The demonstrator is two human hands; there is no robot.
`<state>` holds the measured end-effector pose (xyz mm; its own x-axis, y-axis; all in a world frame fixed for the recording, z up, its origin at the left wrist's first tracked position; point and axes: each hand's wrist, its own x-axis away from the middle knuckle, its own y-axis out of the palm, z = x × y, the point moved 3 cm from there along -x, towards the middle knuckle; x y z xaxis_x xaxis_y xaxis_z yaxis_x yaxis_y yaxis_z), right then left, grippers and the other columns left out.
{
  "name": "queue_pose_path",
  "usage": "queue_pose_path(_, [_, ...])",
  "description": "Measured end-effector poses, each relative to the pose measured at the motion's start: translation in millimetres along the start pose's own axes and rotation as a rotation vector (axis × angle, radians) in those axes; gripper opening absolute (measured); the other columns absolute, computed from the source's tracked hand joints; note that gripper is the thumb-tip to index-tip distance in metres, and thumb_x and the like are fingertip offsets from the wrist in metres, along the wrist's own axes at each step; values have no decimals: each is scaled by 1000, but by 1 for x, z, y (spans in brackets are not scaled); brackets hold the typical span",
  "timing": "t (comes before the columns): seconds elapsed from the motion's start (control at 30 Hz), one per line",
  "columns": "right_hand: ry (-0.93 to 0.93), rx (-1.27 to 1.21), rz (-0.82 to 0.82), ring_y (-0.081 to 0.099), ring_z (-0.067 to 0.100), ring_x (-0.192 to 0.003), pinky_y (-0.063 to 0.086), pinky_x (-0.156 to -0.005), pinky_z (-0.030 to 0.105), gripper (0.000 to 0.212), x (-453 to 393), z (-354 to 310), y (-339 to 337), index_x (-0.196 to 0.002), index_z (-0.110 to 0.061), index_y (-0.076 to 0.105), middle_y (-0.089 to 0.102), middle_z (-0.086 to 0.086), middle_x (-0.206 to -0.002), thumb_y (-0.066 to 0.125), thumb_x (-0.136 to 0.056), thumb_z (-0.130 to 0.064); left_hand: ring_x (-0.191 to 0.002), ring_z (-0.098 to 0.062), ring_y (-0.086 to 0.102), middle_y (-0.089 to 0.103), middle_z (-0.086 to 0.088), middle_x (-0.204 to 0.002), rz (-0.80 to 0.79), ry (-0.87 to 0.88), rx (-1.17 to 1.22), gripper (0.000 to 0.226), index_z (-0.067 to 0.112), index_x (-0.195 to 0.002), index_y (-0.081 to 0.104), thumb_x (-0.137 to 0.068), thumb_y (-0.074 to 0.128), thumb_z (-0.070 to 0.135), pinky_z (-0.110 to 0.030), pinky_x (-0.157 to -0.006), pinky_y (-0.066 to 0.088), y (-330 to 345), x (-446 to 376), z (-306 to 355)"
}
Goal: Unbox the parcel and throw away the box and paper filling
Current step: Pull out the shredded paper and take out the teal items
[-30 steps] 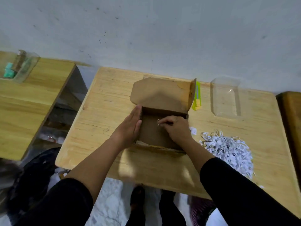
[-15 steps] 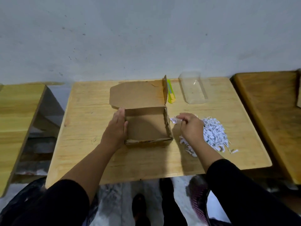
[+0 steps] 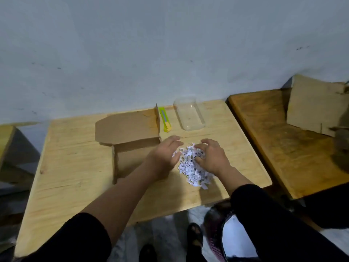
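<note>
An open brown cardboard box (image 3: 130,148) sits on the wooden table (image 3: 71,167), its lid folded back toward the wall. Right of it lies a heap of white shredded paper filling (image 3: 194,171). My left hand (image 3: 166,154) reaches across the box's front right corner and cups the heap's left side. My right hand (image 3: 211,157) presses on the heap from the right, fingers curled into the shreds. Both hands enclose the pile between them. The box interior looks bare where it shows.
A yellow-green utility knife (image 3: 164,120) lies behind the box, with a clear plastic container (image 3: 189,114) beside it near the wall. A darker wooden table (image 3: 287,140) stands to the right, holding a cardboard piece (image 3: 313,108). A pink mesh bin (image 3: 217,233) sits on the floor by my feet.
My left hand left the box's left side and crossed over to the paper heap. My right hand moved onto the heap, and the shreds are now gathered between both hands.
</note>
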<state>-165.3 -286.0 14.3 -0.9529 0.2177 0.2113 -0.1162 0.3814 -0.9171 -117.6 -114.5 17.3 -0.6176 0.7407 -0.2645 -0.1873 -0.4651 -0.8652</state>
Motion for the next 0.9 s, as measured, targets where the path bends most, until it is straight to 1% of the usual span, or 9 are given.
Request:
queue_pose_path(0.07, [4,11,-68,26,24,-137,32,-110,39,54,-2,17,-1,-130,-26,50,31,4,-148,68,-78,-30,-122,-28,52,52,-21,-131,-81,-93,139,45,1,-121,55,-85,55,27,-34,-101,44,22,-11,16])
queue_pose_path(0.13, [-27,4,-152,24,26,-138,31,-112,40,62,-5,32,2,-132,-31,46,23,4,-151,72,-76,-32,-139,-25,29,29,-16,-149,-262,-244,206,67,8,-139,35,-83,64,30,-28,-111,24,47,-18,32])
queue_pose_path(0.23, [-101,-28,-215,28,27,-137,30,-113,36,64,-10,52,9,-133,-31,46,23,8,-151,73,-75,-31,-143,-24,15,11,-8,-156,-403,-403,151,85,23,-146,17,-80,67,39,-36,-112,23,79,-24,42])
queue_pose_path(0.33, [-173,-69,-185,38,27,-130,34,-109,31,52,-16,66,12,-126,-24,54,35,11,-144,70,-77,-21,-135,-24,31,28,-8,-149,-316,-452,139,69,24,-140,30,-81,65,34,-34,-105,33,94,-28,43])
queue_pose_path(0.43, [-258,-124,-132,54,31,-110,46,-95,35,36,-24,76,7,-108,-9,65,55,17,-120,68,-73,-5,-111,-22,50,53,-9,-122,-132,-433,104,38,15,-120,54,-83,62,19,-24,-86,38,93,-33,41])
queue_pose_path(0.53, [-280,-147,-76,57,29,-104,45,-88,34,27,-31,80,-7,-102,-6,67,63,16,-108,64,-75,-2,-95,-32,57,60,-16,-105,-69,-465,106,23,7,-106,62,-83,58,6,-31,-75,42,87,-40,38])
queue_pose_path(0.63, [-285,-147,-25,57,27,-103,42,-83,29,22,-40,86,-21,-102,-8,67,67,13,-105,64,-80,-10,-84,-37,58,61,-23,-93,-14,-497,93,20,2,-103,62,-84,56,1,-30,-67,37,76,-47,38])
queue_pose_path(0.77, [-194,-154,2,55,28,-107,40,-83,29,23,-51,107,-32,-107,-12,64,63,13,-112,61,-84,-13,-88,-36,59,62,-21,-95,73,-606,19,19,5,-104,62,-87,52,3,-34,-71,43,63,-50,26])
queue_pose_path(0.9, [-69,-121,-27,54,32,-106,43,-83,31,28,-50,130,-31,-114,-13,60,57,17,-117,56,-87,-13,-94,-37,56,60,-22,-100,35,-766,-19,22,7,-108,59,-88,50,7,-36,-76,42,64,-40,12])
